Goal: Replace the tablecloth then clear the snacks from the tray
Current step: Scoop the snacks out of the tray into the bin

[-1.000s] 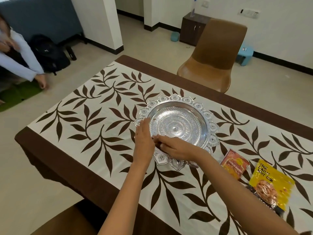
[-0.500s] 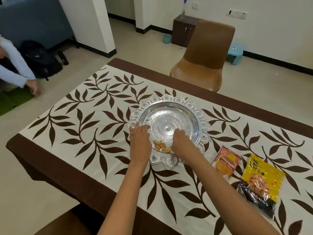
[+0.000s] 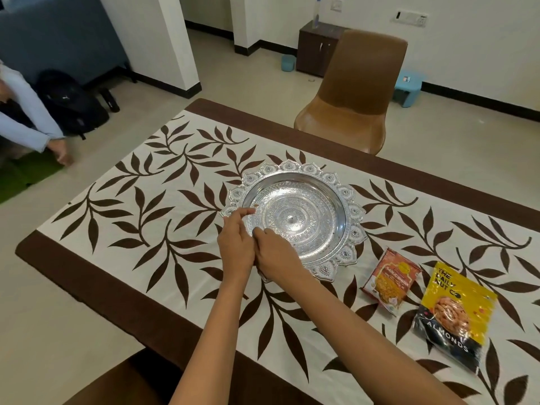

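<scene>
Right hand (image 3: 277, 255): knuckles up over the near-left rim of the tray, fingers curled in toward the left palm. Can't tell if it holds anything, since the underside is hidden.

Left hand (image 3: 236, 244): pressed against the right hand, side by side. Its fingers (image 3: 244, 212) are mostly straight, reach forward and lie at the tray's left rim. They aren't wrapped round anything I can see.

Tray (image 3: 355, 212): round embossed silver with a scalloped petal rim. It sits flat on the tablecloth (image 3: 140, 229), roughly mid-table. Both hands cover the near-left part of the bowl. There is one small brown speck (image 3: 255, 205) on the inner wall just past the left fingertips (could be a snack crumb, too small to tell).

The tablecloth is white with a brown leaf print and a dark brown border, spread flat.

Snack packs, both lying on the cloth and off the tray:
- The red-orange packet (image 3: 391, 277) is just beside the tray's near-right rim.
- The yellow-and-black almonds bag (image 3: 455, 314) lies right of that, close to it.

Further out:
- A brown chair (image 3: 356, 92) stands at the far side of the table.
- Behind it are a dark cabinet (image 3: 314, 49) by the wall and a blue stool (image 3: 409, 86) to its right.
- At far left, another person's light sleeve (image 3: 26, 118) reaches toward the floor, with a black backpack (image 3: 73, 103) next to it.
</scene>
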